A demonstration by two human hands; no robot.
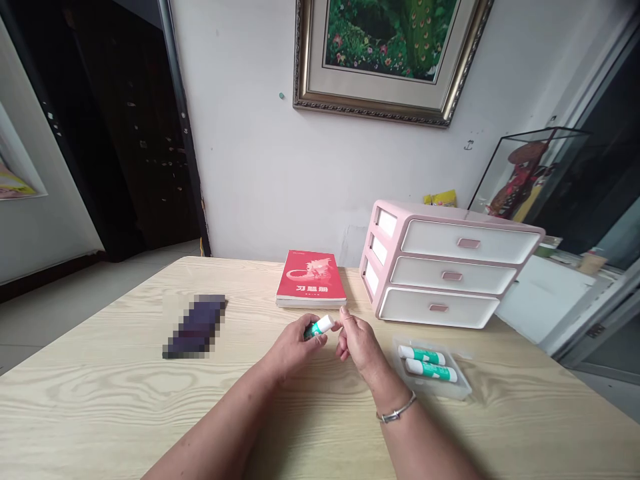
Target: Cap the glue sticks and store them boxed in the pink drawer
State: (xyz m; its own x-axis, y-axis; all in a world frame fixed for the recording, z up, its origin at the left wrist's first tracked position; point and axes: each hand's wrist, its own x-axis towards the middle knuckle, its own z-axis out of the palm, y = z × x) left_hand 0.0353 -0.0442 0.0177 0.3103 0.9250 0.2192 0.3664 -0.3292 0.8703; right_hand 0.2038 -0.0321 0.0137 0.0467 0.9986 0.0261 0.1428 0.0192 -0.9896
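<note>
A white and green glue stick (319, 327) is in my left hand (295, 345), whose fingers and thumb wrap round it. Its white capped end tilts up to the right. Just right of that end is my right hand (359, 340), thumb raised and apart from the forefinger, the other fingers loosely curled; nothing shows in it. The right forefinger's tip is close to the white end, and I cannot tell if they touch. Two more glue sticks (431, 370) lie in a clear plastic tray (465, 388) to the right of my right hand.
Behind my hands is a stack of books with a red cover (311, 277). A pink and white drawer unit (453, 263) stands at the back right. On the left lies a dark, pixelated flat object (196, 327). All rest on the wooden table (125, 393), which meets the wall.
</note>
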